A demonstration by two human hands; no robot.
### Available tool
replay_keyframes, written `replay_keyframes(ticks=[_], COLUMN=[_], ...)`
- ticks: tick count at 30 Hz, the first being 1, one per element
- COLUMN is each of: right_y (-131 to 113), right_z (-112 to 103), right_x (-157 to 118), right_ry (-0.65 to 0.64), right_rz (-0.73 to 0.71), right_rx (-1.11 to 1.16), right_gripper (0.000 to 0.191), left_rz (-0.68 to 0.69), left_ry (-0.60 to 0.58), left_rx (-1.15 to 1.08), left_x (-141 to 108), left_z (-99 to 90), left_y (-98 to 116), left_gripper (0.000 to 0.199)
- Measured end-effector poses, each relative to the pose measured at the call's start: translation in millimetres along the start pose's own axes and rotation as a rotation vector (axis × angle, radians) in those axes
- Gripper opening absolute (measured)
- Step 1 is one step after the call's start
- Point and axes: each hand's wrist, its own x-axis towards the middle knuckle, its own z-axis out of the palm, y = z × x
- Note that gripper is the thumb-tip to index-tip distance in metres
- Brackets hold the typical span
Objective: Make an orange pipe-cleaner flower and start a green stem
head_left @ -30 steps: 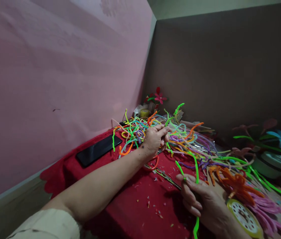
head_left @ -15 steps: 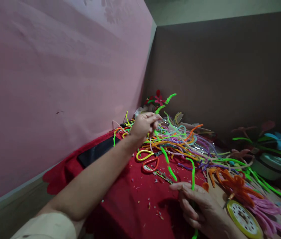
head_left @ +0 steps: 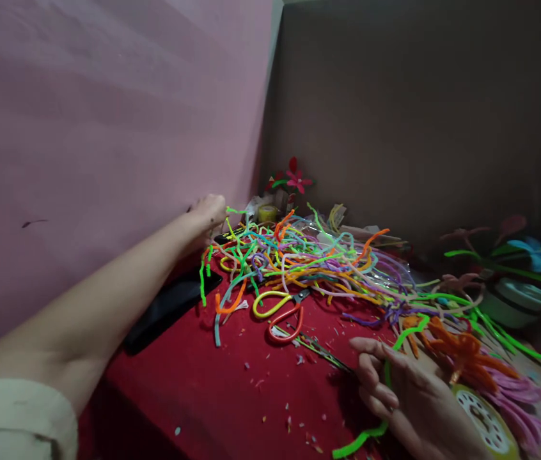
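My left hand [head_left: 209, 212] is stretched far forward to the left end of a tangled pile of colourful pipe cleaners [head_left: 294, 255]. Its fingers are mostly hidden behind the back of the hand; a short green end shows beside it, and I cannot tell whether the hand holds it. My right hand [head_left: 395, 390], palm turned up at the lower right, has a bent bright green pipe cleaner [head_left: 359, 442] across its loosely curled fingers. Scissors [head_left: 270, 305] with one yellow and one red handle loop lie in front of the pile.
A dark flat tablet-like device [head_left: 169, 306] lies under my left forearm beside the pink wall. Orange [head_left: 462, 351] and pink pipe-cleaner shapes [head_left: 520, 409], a yellow-rimmed spool [head_left: 484, 418] and a pale pot [head_left: 520, 303] with flowers are at right. Scraps dot the red cloth [head_left: 232, 396].
My left hand, earlier pinching a wavy green pipe cleaner above the pile, has moved left toward the wall. My right hand has turned palm up, tilting its green pipe cleaner. The view has shifted.
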Motion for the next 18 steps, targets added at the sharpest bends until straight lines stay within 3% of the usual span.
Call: replay_keyframes(ticks=[3, 6, 7, 9, 12, 14, 18], right_y=[2.4, 5.4, 5.9, 6.5, 6.7, 7.1, 6.7], right_z=[-2.6, -3.4, -3.1, -1.9, 0.1, 0.6, -0.3], right_x=[1.6, 2.9, 3.1, 3.0, 1.6, 0.0, -3.1], right_ry=[0.028, 0.046, 0.051, 0.071, 0.11, 0.112, 0.04], right_rz=[0.003, -0.018, -0.023, -0.025, -0.02, -0.008, 0.07], right_rx=[-0.002, -0.001, 0.001, 0.008, 0.031, 0.065, 0.162], right_gripper=[0.025, 0.026, 0.027, 0.028, 0.03, 0.03, 0.027], left_rz=[0.052, 0.224, 0.299, 0.432, 0.588, 0.651, 0.644], left_ry=[0.114, 0.118, 0.062, -0.167, -0.45, -0.503, -0.619], left_rx=[0.039, -0.099, -0.214, -0.383, -0.399, -0.335, -0.301], left_x=[-4.2, -20.6, -28.4, -44.9, -63.6, -67.9, -65.6], left_z=[5.1, 2.7, 1.8, 1.5, 7.2, 14.7, 35.4], left_y=[16.0, 44.0, 54.3, 73.5, 93.5, 99.7, 101.1], left_gripper=[0.026, 0.028, 0.028, 0.027, 0.022, 0.02, 0.023])
